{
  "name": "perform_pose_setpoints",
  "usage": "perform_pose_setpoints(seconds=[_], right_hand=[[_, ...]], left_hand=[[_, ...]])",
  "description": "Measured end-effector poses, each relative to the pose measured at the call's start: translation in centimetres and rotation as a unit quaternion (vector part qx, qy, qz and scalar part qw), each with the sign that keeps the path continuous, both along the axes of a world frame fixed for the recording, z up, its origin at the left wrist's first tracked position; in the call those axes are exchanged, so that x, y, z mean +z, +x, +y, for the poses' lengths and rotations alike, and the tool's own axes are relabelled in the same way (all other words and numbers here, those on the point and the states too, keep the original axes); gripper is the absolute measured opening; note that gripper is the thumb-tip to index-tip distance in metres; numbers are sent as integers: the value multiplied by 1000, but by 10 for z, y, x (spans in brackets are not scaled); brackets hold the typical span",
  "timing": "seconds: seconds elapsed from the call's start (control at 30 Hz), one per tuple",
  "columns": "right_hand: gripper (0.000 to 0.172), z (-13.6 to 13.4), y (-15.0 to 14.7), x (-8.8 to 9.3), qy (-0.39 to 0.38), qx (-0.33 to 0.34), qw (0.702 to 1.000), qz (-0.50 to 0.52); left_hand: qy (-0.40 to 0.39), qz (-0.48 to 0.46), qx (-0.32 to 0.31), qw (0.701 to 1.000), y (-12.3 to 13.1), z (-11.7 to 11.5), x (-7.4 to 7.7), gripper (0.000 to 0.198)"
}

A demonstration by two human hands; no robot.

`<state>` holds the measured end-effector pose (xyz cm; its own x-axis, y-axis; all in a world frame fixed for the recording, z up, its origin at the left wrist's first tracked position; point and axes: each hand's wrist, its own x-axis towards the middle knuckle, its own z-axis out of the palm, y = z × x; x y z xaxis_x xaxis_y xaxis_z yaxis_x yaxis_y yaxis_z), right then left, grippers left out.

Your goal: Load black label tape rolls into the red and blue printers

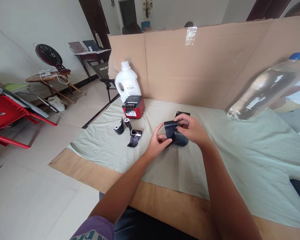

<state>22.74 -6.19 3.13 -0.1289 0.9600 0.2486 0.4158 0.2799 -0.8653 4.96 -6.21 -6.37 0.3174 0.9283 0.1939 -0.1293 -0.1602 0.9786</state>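
Note:
In front of me, both hands work on a dark roll with a loose black strip (170, 126). My left hand (158, 142) is closed on its left side, index finger at the upper edge and thumb at the lower. My right hand (190, 128) pinches its upper right corner, fingertips bent. Just below and behind it lies a rounded black device (181, 139), resting on the cloth and partly hidden. Another flat black piece (183, 113) shows beyond my right fingers. Further left are a black roll with a white core (119, 128) and a partly unwound shiny black roll (135, 137).
A red and black printer (134, 108) with a black strip stands before a white jug (128, 81). A cardboard panel (190, 70) closes off the back; a large water bottle (265, 90) leans at right. Pale cloth (162, 170) covers the wooden board (90, 170).

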Motion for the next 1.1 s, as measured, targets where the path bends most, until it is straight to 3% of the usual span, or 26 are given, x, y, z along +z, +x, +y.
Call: perform_pose_setpoints(seconds=[0.2,0.33,0.4,0.5,0.6,0.8,0.9,1.1], right_hand=[[24,2,9,-1,7,-30,992,118],[25,0,10,4,15,-55,988,145],[25,0,13,3,19,-65,988,139],[23,6,25,-7,37,-86,991,93],[24,16,43,-29,50,-116,992,-5],[25,35,64,-79,33,-128,983,-128],[26,39,62,-89,25,-143,982,-118],[29,44,55,-92,31,-195,965,-173]], left_hand=[[104,46,-58,992,7,-14,7,97],[35,61,-25,997,11,-19,6,50],[-36,47,-44,997,13,-22,5,41],[-142,12,-68,987,18,-26,5,47],[-221,-20,-87,971,27,-33,4,51],[-284,-48,-101,952,36,-38,-1,56],[-301,-50,-138,942,33,-37,3,58],[-290,-40,-204,934,31,-40,8,59]])
